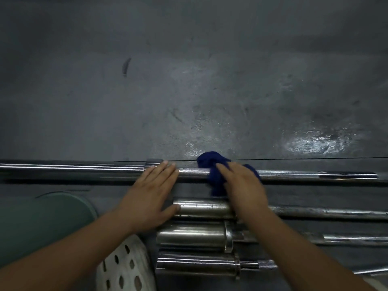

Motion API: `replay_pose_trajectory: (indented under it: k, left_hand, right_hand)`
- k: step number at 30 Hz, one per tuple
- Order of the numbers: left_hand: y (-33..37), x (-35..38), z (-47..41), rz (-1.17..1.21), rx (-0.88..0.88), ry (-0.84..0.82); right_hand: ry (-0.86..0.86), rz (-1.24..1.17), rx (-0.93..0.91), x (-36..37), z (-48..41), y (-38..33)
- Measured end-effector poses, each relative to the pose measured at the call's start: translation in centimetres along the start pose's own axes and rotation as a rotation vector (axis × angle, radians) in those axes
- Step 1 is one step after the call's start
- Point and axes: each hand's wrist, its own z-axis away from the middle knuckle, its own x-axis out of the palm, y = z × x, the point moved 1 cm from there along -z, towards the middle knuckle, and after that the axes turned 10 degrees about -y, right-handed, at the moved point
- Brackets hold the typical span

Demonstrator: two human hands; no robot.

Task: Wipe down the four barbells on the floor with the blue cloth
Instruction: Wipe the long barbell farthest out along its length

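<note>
Several steel barbells lie side by side on the dark floor. The farthest barbell (84, 172) runs across the whole view. My right hand (243, 185) holds the blue cloth (212, 164) wrapped over its knurled shaft. My left hand (151, 192) lies flat with straight fingers on the same bar, beside its collar. Nearer to me lie the sleeve ends of the second barbell (203, 208), the third barbell (191, 235) and the nearest barbell (195, 263), their shafts running off to the right.
A knee in green trousers (42, 219) fills the lower left. A white perforated shoe (126, 267) stands just left of the near sleeve ends. The grey floor (189, 80) stretches beyond the bars, with a shiny patch at the right.
</note>
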Motion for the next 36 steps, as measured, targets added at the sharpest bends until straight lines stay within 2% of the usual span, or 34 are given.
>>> replay_pose_trajectory:
  k: [5, 10, 16, 19, 23, 26, 28, 31, 34, 36]
  left_hand:
    - [-0.7, 0.0, -0.3, -0.007, 0.023, 0.031]
    - [-1.7, -1.3, -2.0, -0.002, -0.02, 0.038]
    - [-3.4, -2.8, -3.2, -0.04, -0.044, 0.061]
    - [-4.1, -3.2, -3.7, -0.044, -0.037, 0.064]
    - [-4.6, -3.8, -4.6, -0.018, -0.069, 0.081]
    - [-4.7, -3.8, -5.3, -0.012, -0.08, 0.097]
    - [-4.8, -3.4, -5.1, -0.001, -0.082, 0.096]
    - [-4.8, -3.4, -4.5, -0.016, -0.059, 0.093]
    - [-4.7, -3.4, -4.2, -0.015, -0.052, 0.087]
    - [-4.5, -3.2, -4.2, -0.019, -0.068, 0.079]
  right_hand:
    - [-0.082, 0.092, -0.034, -0.3, -0.9, 2.2]
    - [-0.211, -0.012, -0.073, -1.9, -3.3, 3.7]
    - [-0.096, -0.192, -0.126, -3.2, -5.7, 5.1]
    - [-0.087, -0.338, -0.037, -4.1, -7.4, 5.4]
    - [0.199, -0.451, 0.168, -3.0, -8.5, 0.1]
    - [0.199, -0.3, -0.064, -0.3, -9.6, -8.5]
    - [0.141, -0.235, -0.169, 0.7, -10.0, -10.5]
    - [0.168, -0.061, -0.184, 0.1, -8.7, -5.0]
    - [0.218, 0.038, -0.023, -0.7, -6.0, 3.4]
    - [0.196, 0.045, 0.103, -0.9, -5.4, 5.1]
